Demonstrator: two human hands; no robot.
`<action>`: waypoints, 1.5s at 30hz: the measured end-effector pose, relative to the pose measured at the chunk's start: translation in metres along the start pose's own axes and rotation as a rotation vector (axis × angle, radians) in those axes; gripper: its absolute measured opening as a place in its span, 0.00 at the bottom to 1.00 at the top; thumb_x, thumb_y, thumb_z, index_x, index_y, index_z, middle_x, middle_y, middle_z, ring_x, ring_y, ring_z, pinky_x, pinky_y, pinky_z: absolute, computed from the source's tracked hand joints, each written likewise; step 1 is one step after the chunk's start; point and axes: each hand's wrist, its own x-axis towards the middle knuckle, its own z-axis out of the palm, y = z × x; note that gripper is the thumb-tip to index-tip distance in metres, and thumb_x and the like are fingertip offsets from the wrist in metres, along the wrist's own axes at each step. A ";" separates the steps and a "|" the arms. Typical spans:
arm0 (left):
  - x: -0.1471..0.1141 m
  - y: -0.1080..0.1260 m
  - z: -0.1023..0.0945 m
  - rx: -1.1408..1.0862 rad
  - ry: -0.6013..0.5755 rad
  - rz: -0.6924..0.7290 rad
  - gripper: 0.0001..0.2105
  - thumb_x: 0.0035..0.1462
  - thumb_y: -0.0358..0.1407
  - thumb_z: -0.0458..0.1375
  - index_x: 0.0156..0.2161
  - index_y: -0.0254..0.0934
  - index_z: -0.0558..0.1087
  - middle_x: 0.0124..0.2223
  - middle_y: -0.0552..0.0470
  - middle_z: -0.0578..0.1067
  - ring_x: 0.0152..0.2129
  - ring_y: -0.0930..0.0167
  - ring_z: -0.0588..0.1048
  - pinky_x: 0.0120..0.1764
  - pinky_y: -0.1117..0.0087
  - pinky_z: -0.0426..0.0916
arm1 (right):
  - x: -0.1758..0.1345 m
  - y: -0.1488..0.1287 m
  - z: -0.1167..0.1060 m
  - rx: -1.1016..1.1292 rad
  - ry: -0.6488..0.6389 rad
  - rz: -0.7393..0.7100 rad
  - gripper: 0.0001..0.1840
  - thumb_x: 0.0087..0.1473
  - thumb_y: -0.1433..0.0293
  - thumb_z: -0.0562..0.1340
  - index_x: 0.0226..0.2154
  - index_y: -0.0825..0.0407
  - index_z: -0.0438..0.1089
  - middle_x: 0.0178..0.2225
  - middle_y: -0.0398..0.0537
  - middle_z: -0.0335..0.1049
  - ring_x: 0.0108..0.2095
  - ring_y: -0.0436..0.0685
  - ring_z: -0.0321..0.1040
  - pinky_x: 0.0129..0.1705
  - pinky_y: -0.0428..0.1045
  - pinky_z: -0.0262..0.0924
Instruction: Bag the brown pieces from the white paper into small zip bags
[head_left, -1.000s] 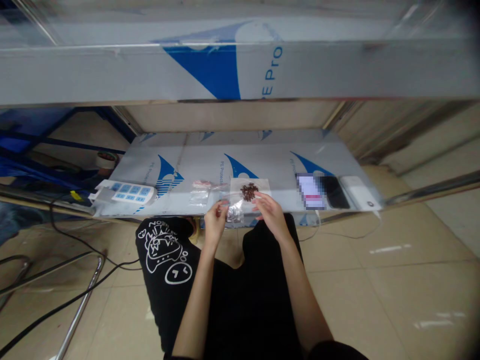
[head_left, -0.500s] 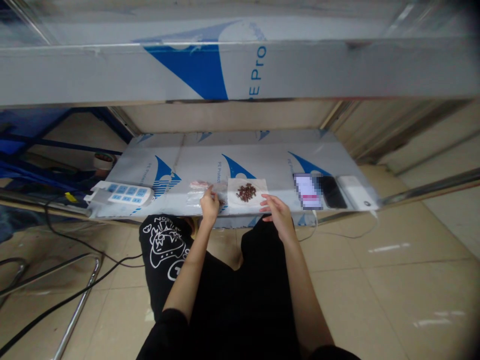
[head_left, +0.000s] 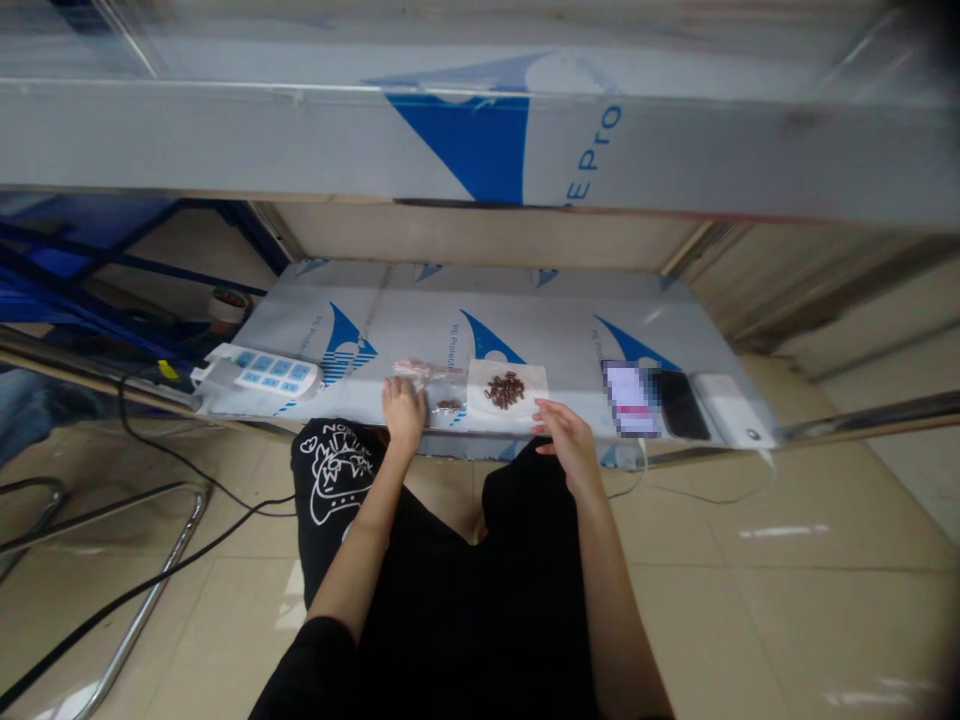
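The left hand (head_left: pixel 403 408) lies flat on a clear plastic bag (head_left: pixel 442 400), holding nothing. The right hand (head_left: pixel 568 440), loosely open and empty, hovers near the pile of brown pellets (head_left: pixel 505 389) on white paper (head_left: pixel 525 404). Bagging seems underway; picking up pellets needs a fine pinch.

left hand (head_left: pixel 403 410): flat on the table (head_left: pixel 525 310), just left of a small clear bag (head_left: pixel 448 404)
right hand (head_left: pixel 568 440): at the table edge, fingers loose, just below-right of brown pieces (head_left: pixel 505 389) on white paper (head_left: pixel 480 405)

Small bag (head_left: pixel 448 406) left of paper sheet (head_left: pixel 507 392)
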 end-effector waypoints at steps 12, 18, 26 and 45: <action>0.007 -0.007 -0.002 0.026 -0.175 -0.038 0.12 0.57 0.32 0.48 0.41 0.30 0.71 0.42 0.37 0.73 0.42 0.61 0.72 0.38 0.67 0.68 | -0.004 -0.004 0.007 -0.038 -0.012 -0.019 0.23 0.43 0.57 0.60 0.40 0.52 0.71 0.32 0.48 0.70 0.29 0.54 0.70 0.17 0.41 0.62; 0.011 -0.011 -0.010 0.006 -0.179 -0.043 0.13 0.58 0.31 0.46 0.39 0.29 0.72 0.37 0.36 0.74 0.34 0.62 0.75 0.34 0.67 0.67 | -0.005 -0.003 0.008 -0.053 -0.024 -0.024 0.22 0.43 0.57 0.61 0.40 0.52 0.71 0.32 0.48 0.71 0.29 0.54 0.70 0.18 0.42 0.63; 0.007 -0.020 -0.034 -0.288 0.142 -0.071 0.16 0.61 0.37 0.43 0.41 0.32 0.71 0.40 0.41 0.75 0.37 0.68 0.74 0.38 0.70 0.66 | -0.005 -0.001 0.005 -0.072 -0.009 -0.067 0.23 0.43 0.56 0.61 0.39 0.52 0.70 0.32 0.49 0.70 0.29 0.55 0.70 0.19 0.43 0.63; -0.099 0.035 -0.038 -1.421 -0.451 -0.205 0.17 0.47 0.47 0.58 0.37 0.36 0.67 0.19 0.58 0.68 0.15 0.75 0.69 0.16 0.78 0.63 | -0.014 0.006 0.030 -0.074 -0.369 -0.035 0.16 0.44 0.58 0.63 0.31 0.53 0.73 0.28 0.47 0.74 0.27 0.53 0.70 0.25 0.45 0.63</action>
